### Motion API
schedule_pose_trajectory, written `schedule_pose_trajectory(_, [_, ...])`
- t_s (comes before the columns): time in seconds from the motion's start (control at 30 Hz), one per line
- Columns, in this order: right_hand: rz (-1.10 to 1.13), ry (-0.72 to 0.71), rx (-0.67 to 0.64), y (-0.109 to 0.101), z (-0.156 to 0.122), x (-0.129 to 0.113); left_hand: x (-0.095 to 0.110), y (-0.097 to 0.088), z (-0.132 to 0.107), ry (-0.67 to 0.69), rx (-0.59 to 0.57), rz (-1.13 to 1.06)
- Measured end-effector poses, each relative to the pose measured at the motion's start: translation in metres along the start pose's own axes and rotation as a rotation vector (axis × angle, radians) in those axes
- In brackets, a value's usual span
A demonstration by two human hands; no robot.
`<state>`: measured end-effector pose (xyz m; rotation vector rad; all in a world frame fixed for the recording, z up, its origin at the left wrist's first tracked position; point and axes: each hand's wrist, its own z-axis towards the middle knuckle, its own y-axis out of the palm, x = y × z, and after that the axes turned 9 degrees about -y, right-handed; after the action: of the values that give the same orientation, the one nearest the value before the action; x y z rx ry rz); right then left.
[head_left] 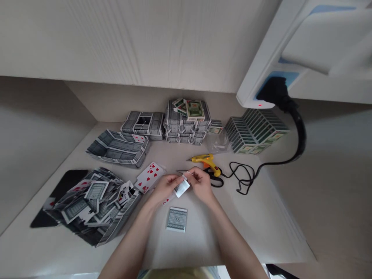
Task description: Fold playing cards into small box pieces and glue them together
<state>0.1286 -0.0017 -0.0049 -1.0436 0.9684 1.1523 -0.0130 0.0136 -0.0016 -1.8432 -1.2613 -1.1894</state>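
Between my two hands, above the middle of the desk, is a playing card (182, 187) with a patterned back. My left hand (167, 186) pinches its left side, and the fingers of my right hand (200, 183) close on its upper right corner. Just below lies a patterned square of card (176, 219), flat on the desk. Left of my left hand are face-up heart cards (149, 176). Another card peeks out under my left hand, mostly hidden. Beyond my right hand lie a yellow glue gun (207, 159) and black-handled scissors (216, 180), partly covered.
At left, a card-built box (116, 228) brims with loose cards, near an open card tray (119, 149). Card-built boxes (187, 126) stand along the back, with card packs (255, 131) stacked at right. A black cord (279, 162) runs up to a power strip (258, 93).
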Motion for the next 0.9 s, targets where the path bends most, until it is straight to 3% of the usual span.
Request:
schedule_pose_trajectory(0.23, [0.082,0.045,0.007,0.000,0.003,-0.004,-0.006,0.004,0.001,0.143,0.096,0.159])
schedule_pose_trajectory(0.53, [0.131,0.092,0.022,0.002,0.002,-0.003,-0.008,0.012,-0.002,0.200,0.248,0.210])
schedule_pose_trajectory(0.9, [0.260,0.170,0.063,-0.001,0.008,-0.010,-0.011,0.016,-0.004,0.227,0.251,0.258])
